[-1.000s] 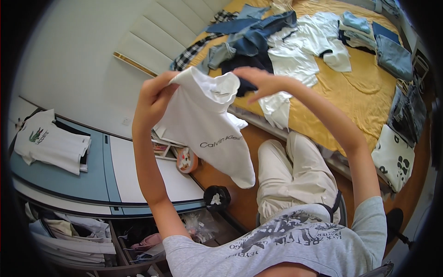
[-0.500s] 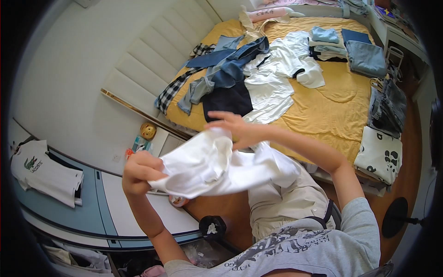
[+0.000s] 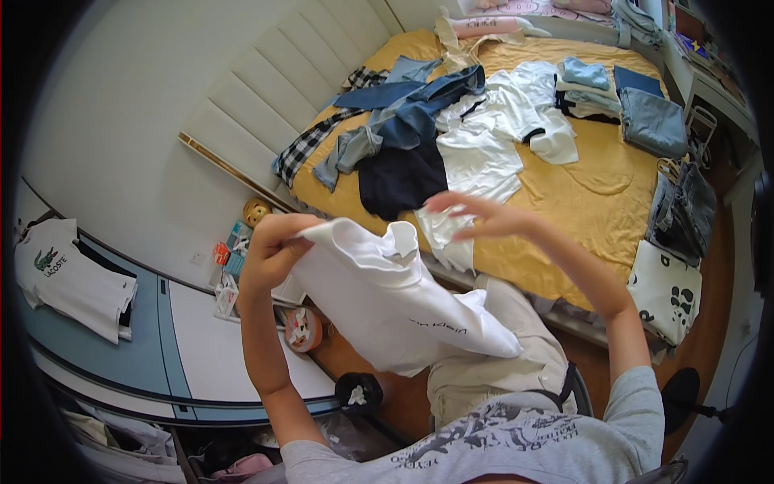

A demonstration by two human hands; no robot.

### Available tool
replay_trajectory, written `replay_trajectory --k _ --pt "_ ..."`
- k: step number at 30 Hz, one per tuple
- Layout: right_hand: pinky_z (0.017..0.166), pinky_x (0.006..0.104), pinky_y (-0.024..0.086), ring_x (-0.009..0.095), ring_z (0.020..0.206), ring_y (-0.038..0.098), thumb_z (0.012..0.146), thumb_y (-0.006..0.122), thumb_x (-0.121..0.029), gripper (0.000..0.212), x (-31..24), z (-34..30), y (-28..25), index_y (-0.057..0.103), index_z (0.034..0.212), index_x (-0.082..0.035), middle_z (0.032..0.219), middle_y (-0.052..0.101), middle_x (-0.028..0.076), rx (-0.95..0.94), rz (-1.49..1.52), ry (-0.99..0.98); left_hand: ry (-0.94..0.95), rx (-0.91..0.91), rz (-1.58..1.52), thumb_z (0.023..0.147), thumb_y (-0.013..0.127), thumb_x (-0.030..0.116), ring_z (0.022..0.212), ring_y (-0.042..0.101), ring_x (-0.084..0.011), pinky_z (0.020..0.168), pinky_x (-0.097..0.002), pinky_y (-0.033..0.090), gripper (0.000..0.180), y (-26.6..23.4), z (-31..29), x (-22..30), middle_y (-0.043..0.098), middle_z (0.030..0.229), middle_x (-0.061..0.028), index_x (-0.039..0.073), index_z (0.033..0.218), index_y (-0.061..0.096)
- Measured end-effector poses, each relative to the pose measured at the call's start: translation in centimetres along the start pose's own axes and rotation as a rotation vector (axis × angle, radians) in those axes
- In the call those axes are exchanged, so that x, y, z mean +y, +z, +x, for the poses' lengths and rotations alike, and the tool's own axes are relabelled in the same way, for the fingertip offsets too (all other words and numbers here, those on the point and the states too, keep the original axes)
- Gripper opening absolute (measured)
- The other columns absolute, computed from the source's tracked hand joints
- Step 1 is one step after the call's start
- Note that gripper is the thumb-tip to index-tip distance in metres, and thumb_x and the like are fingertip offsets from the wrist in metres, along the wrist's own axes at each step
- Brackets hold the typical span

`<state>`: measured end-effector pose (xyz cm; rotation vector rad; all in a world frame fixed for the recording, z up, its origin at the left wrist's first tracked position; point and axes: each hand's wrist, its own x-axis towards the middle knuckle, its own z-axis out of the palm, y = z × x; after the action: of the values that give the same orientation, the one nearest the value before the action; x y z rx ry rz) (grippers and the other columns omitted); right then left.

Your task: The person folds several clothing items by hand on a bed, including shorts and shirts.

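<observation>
Dark lettering on white garment, grey shirt, pink bolster; crocodile emblem, lettering on white T-shirt.

The garment hangs before the bed, where jeans lie left of a folded stack.

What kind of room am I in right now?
Most likely a bedroom: there's a yellow-covered bed, a cream padded headboard, and clothes, some folded, some spread out, on the bed.
</observation>
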<state>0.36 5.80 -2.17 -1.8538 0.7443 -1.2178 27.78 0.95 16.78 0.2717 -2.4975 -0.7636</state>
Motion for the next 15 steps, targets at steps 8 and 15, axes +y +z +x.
replay_trajectory --k 8,15 --pt "0.072 0.028 0.039 0.016 0.084 0.05 0.071 0.064 -0.014 0.021 -1.3 0.5 1.7 0.053 0.087 -0.005 0.088 0.053 0.005 -0.002 -0.076 0.064 0.093 -0.256 -0.156 0.062 0.052 0.001 0.055 0.053 -0.0133 0.049 -0.0208 0.038 0.022 0.5 1.5 0.7 0.059 0.066 -0.0084 -0.001 0.082 0.062" --pt "0.061 0.0215 0.039 0.008 0.064 0.045 0.066 0.066 -0.005 0.022 -8.8 -4.0 -4.0 0.044 0.07 -0.004 0.07 0.048 0.0 0.363 -0.411 0.076 -0.197 0.294 -0.023 0.08 0.056 0.011 0.065 0.049 -0.0029 0.059 -0.0162 0.037 0.013 1.1 -1.2 -1.7 0.056 0.071 0.0006 0.001 0.088 0.054"
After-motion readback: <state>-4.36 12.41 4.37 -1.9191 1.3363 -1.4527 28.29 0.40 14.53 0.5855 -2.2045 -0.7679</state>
